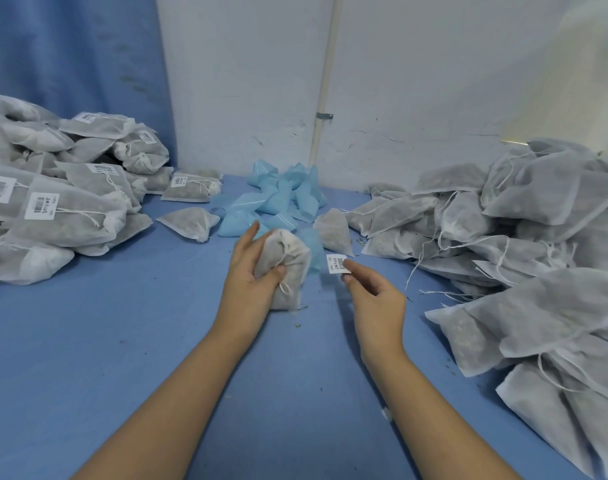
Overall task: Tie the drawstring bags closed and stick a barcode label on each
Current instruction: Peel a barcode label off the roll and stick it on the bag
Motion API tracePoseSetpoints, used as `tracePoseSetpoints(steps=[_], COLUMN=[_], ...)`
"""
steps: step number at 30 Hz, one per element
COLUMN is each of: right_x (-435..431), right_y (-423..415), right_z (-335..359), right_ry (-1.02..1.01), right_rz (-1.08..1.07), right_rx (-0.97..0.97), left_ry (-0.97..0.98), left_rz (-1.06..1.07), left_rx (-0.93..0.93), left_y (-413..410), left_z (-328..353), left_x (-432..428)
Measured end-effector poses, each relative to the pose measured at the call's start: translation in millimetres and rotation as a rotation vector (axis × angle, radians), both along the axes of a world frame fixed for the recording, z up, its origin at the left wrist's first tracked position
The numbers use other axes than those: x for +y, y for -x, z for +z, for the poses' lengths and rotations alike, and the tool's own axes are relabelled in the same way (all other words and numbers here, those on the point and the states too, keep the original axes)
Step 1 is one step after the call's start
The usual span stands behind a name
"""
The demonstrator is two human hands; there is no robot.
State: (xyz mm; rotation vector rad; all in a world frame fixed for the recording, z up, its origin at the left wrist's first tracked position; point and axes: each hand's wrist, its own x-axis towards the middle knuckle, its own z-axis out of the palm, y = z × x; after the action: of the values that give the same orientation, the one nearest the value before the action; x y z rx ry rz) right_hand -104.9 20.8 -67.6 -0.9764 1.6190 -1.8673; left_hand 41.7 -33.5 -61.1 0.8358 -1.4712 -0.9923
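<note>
My left hand grips a small white drawstring bag with dark filling, its neck cinched and the string end hanging below my thumb. The bag is held just above the blue table. My right hand pinches a white barcode label between thumb and forefinger, a short way right of the bag and not touching it.
A heap of labelled, tied bags fills the left side. Unlabelled bags with loose strings pile up on the right. Crumpled blue backing strips lie at the back centre, with two loose bags beside them. A white wall stands behind.
</note>
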Motion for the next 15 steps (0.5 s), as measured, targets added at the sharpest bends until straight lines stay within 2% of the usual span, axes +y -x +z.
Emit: tracePoseSetpoints(steps=[3,7,11,15], right_x=[1.7,3.1,4.3,7.3], right_y=[-5.8,-13.2,-23.9,-39.8], right_z=[2.5,10.2,23.0,25.9], right_ry=[0.033,0.046,-0.025,-0.16], right_rz=[0.002,0.032,0.147,0.239], right_rx=[-0.11,-0.365,-0.685,-0.893], left_ry=[-0.059,-0.213,-0.347,-0.367], left_rz=[0.091,0.144,0.159,0.205], left_rx=[0.137,0.315,0.432,0.479], left_y=[3.2,9.1,15.1,21.9], left_z=[3.1,9.5,12.5,16.0], left_x=[-1.3,-0.4,2.9,8.5])
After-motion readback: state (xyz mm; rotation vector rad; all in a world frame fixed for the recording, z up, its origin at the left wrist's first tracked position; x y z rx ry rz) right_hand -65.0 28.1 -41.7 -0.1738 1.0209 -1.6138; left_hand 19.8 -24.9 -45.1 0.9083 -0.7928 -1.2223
